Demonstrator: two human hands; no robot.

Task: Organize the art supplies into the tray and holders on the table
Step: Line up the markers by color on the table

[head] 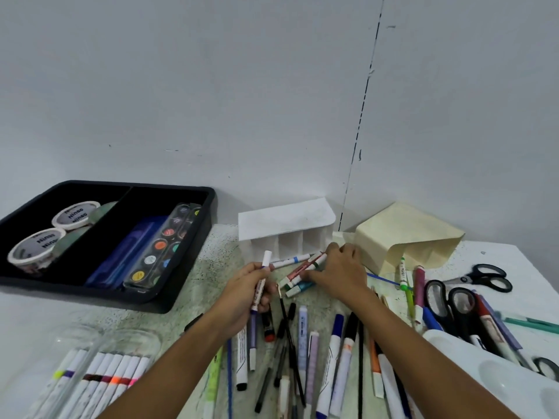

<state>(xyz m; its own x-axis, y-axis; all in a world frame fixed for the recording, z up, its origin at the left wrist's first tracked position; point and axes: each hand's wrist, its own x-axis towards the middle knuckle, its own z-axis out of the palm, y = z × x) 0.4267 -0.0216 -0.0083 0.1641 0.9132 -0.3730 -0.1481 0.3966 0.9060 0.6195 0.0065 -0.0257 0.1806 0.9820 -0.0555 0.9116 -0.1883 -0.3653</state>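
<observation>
The left hand (249, 290) grasps a white-capped marker (262, 278) mid-barrel, upright; the right hand (338, 272) gathers a bundle of markers (302, 272) beside the white divided holder (287, 234). They look light, stiff and smooth (likely to roll), best held mid-barrel.

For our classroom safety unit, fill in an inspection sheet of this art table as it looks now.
Surface: table, speckled green mat, white edges.
Job's things: black tray holds tape rolls and paint palette; white holder and cream holder lie tipped.
Clutter: loose markers, scissors.
Grippers: left hand holds a marker; right hand gathers small markers.
Cables: nothing seen.
Surroundings: white wall.
</observation>
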